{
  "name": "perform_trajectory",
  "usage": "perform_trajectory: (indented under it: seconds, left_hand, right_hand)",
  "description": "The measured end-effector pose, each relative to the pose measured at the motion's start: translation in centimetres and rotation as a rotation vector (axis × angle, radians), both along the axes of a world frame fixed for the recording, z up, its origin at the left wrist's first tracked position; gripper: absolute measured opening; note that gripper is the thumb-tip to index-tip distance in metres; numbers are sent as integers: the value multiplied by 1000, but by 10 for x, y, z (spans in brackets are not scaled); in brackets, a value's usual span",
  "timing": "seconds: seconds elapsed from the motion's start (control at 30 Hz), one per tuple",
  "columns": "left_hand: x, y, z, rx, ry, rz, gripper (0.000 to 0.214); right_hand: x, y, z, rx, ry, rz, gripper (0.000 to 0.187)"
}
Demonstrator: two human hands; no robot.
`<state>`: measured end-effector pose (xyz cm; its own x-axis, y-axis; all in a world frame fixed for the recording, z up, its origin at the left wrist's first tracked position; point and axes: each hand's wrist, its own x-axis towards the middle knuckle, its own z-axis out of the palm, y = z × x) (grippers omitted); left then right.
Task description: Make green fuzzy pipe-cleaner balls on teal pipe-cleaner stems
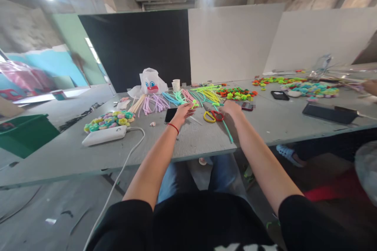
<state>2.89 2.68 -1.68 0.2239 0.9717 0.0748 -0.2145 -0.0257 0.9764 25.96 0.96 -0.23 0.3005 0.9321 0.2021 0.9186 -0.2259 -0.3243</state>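
Observation:
My left hand (184, 113), with a red band on its wrist, hangs over the grey table (194, 137), its spread fingers reaching a bunch of mint-green pipe cleaners (182, 98). A black smartphone (171, 115) lies just below those fingers. My right hand (232, 109) rests close to red-and-yellow-handled scissors (213, 115). A teal pipe cleaner (227, 130) runs out from under that hand toward the table's front edge; whether the hand grips it is hidden. Lilac pipe cleaners (154, 104) lie further left.
Pastel pom-pom flowers (108, 120) sit beside a cabled white power bank (104, 135). Orange-green pom-poms (235, 93), a white printed bag (151, 82) and paper cups (176, 85) stand behind. A co-worker's hand (370, 86) enters at right, near a black tablet (329, 113). A green bin (26, 135) stands left.

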Motion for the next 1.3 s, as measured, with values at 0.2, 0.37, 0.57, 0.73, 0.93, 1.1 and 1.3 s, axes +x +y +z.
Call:
perform_trajectory:
  seconds: [0.2,0.37,0.57,0.73,0.93,1.1,1.3]
  left_hand:
    - [12,-9,-9,12,68,-79,15]
    - [13,-8,-11,26,88,-81,19]
    - [13,-7,-11,26,100,-65,17]
    - [15,-9,-10,30,126,-75,18]
    - [15,-10,-10,32,146,-43,17]
    - [17,-11,-9,33,157,-47,14]
    - [19,-10,-10,46,152,-49,12]
  right_hand:
    - [6,8,-2,-101,33,-32,43]
    - [1,12,-6,-95,66,-45,46]
    - [1,13,-9,-108,80,-42,50]
    - [2,16,-10,-91,91,-30,45]
    - [8,21,-14,-56,113,-36,44]
    - [7,18,-16,-18,97,-63,50]
    - [12,11,-16,106,170,-119,36]
